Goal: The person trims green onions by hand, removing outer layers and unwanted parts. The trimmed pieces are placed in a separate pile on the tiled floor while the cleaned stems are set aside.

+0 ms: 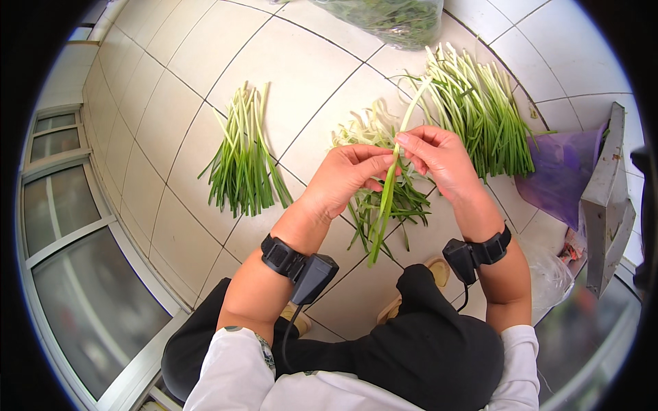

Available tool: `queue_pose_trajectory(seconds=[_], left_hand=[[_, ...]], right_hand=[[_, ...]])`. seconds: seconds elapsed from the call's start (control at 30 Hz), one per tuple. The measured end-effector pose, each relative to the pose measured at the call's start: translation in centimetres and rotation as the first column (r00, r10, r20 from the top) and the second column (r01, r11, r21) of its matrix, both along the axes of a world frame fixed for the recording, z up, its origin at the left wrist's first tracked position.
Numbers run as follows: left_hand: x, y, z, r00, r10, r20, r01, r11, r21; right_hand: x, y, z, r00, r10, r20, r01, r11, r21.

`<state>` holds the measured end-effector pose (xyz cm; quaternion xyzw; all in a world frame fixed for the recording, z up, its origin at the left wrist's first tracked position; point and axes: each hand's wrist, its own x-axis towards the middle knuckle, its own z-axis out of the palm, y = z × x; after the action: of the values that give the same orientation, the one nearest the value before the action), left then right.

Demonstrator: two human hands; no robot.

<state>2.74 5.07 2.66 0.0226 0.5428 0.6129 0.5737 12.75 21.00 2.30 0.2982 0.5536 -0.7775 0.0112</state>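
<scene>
My left hand (357, 172) and my right hand (434, 156) meet over the floor, both pinching one green stalk (386, 198) with a pale stem, probably a garlic sprout or scallion. Its white end points up and away, and its leaves hang toward me. Beneath my hands lies a loose heap of peeled, whitish stem skins and leaf scraps (367, 126), partly hidden by my fingers. A large bunch of similar stalks (475, 110) lies to the right, white ends away from me. At left rests a smaller, neater bunch (248, 154).
A clear plastic bag of greens (396, 20) sits at the far edge. To the right are a purple plastic bag (558, 172), a metal piece (606, 200) and a crumpled clear bag (550, 277). Glazed frames (97, 308) line the left side of the tiled floor (185, 56).
</scene>
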Motion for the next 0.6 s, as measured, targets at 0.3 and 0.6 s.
queue_pose_trajectory(seconds=[0.3, 0.6], left_hand=[[0.0, -0.1, -0.8, 0.990, -0.045, -0.131, 0.038, 0.998, -0.056], [0.1, -1.3, -0.6, 0.991, -0.102, 0.081, 0.102, 0.995, 0.010]], right_hand=[[0.0, -0.3, 0.0, 0.999, 0.018, -0.032, -0.016, 0.998, 0.061], [-0.5, 2.2, 0.7, 0.986, -0.153, -0.067, 0.160, 0.980, 0.121]])
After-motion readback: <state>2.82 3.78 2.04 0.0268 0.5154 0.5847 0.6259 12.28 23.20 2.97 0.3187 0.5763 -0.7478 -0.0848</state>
